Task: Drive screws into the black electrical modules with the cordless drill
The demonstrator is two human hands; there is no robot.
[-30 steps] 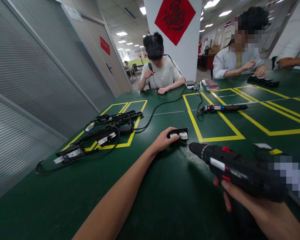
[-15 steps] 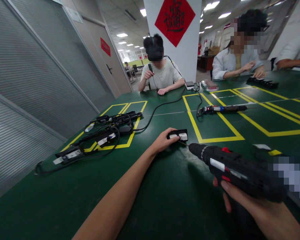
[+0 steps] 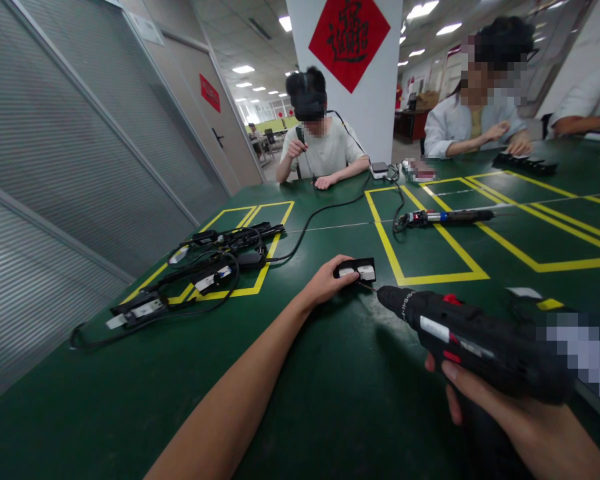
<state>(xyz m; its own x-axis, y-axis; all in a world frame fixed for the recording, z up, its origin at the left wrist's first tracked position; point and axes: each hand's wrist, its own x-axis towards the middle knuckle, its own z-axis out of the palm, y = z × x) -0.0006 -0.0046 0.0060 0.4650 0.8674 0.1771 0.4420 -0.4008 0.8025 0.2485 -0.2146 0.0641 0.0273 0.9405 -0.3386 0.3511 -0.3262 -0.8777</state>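
Near the middle of the green table [image 3: 180,393], my left hand [image 3: 330,279] grips a small black holder [image 3: 364,264] with white blocks in it, the thumb at its front side. My right hand [image 3: 495,393] is wrapped round the handle of a black power drill [image 3: 460,333] with red switches. The drill points left, and its thin bit reaches the near side of the holder, close to my left thumb. Whether the bit touches the holder cannot be made out. Part of the drill's handle is dark and hard to see.
Black adapters with cables [image 3: 213,267] lie at the left on yellow tape outlines. A pen-like tool [image 3: 445,217] rests beyond the drill. Across the table, a person [image 3: 325,147] holds a screwdriver, and another person [image 3: 475,127] handles a black strip [image 3: 525,163].
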